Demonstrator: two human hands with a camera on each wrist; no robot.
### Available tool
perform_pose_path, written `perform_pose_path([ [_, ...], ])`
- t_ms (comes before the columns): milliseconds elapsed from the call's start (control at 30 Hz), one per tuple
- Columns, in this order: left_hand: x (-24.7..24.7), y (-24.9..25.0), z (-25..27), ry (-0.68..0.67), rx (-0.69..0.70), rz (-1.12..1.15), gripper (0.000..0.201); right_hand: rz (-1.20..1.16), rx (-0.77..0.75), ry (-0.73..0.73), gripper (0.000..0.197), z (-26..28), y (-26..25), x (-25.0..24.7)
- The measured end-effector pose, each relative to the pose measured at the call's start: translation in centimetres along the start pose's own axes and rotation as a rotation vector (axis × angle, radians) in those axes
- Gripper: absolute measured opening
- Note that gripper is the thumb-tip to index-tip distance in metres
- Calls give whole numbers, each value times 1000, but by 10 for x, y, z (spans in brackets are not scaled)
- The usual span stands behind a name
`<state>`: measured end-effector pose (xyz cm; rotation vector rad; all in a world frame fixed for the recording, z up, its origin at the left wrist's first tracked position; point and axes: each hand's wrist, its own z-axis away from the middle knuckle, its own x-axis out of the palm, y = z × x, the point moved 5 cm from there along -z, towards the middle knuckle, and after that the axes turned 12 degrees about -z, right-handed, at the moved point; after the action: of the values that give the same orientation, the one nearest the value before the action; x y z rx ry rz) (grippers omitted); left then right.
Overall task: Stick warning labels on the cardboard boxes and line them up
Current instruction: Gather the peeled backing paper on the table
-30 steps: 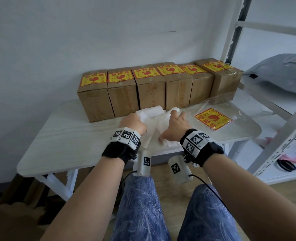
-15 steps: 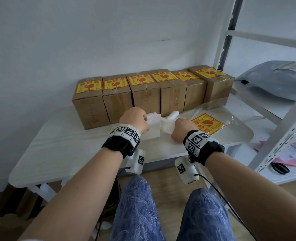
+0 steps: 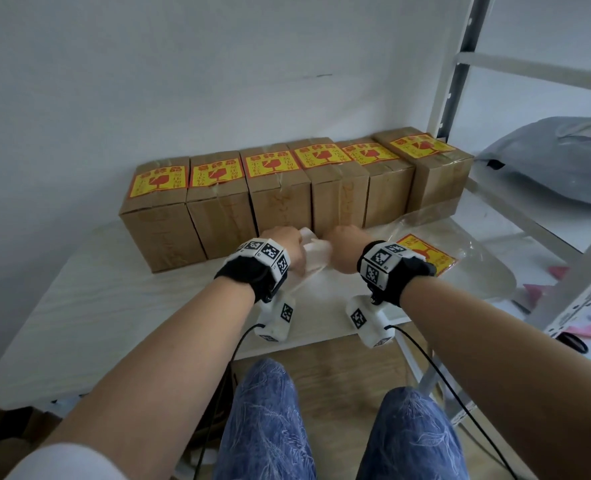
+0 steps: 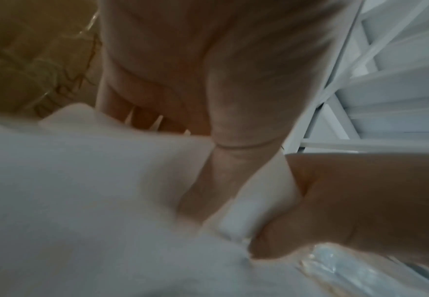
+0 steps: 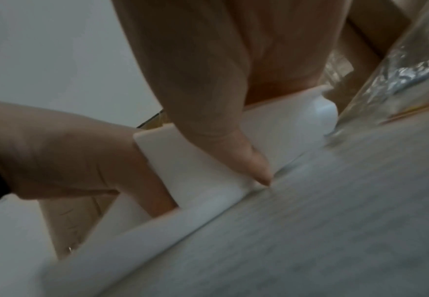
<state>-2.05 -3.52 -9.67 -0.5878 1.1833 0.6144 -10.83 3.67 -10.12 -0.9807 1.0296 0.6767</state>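
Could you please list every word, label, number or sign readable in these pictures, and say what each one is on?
Six box labels: red characters and a broken-glass sign on yellow; too blurred to read.
Loose label in the clear bag: same kind, unreadable.
Cardboard boxes: faint scrawl on the fronts, illegible.
Wrist bands: black-and-white square code markers, no words.
Wrist views: no text.

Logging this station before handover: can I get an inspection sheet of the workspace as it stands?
Surface: pale wood-grain table, against the wall.
Job's things: six cardboard boxes in a row along the wall, each with a yellow warning label on top; spare labels in a clear plastic bag on the right.
Clutter: white backing paper bunched between the hands.
Grippers: left hand and right hand both grip the paper.
Cables: black wrist-camera cables hang over the lap.
Surroundings: white shelving, grey bag.
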Motion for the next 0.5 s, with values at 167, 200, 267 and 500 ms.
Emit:
perform_pose_path([
  [167, 0, -1, -3, -27, -41, 23, 56, -97, 129, 34, 37, -7, 7, -1],
  [200, 1, -1, -3, -28, -56, 43, 62, -142, 149, 38, 35, -6, 7, -1],
  [267, 4, -1, -1, -43, -85, 102, 81, -262, 172, 46, 26, -5, 6, -1],
  [500, 14, -34, 22, -87, -181, 395, 63, -1189, 336, 234, 32, 17, 14, -8],
])
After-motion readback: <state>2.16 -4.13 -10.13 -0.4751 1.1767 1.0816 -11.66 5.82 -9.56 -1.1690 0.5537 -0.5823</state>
